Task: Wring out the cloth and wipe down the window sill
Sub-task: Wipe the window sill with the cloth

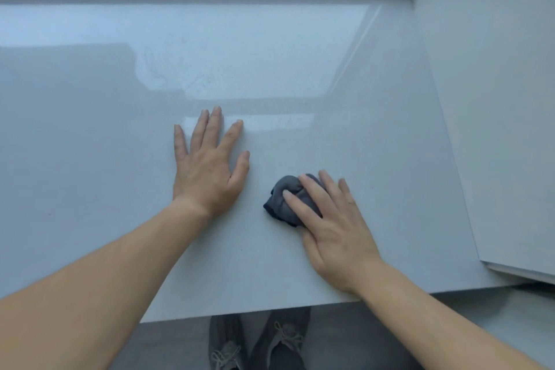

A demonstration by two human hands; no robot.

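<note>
Right hand (333, 225), fingers straight, presses bunched dark-grey cloth (283, 191) on glossy pale window sill (300, 69); left hand (207, 168) flat, empty — wadded cloth (small contact) may streak.

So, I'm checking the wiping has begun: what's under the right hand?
A bunched grey cloth lies on the window sill under the straight fingers of the right hand. The part past the fingertips shows; the rest, and the sill beneath, are covered.
</note>
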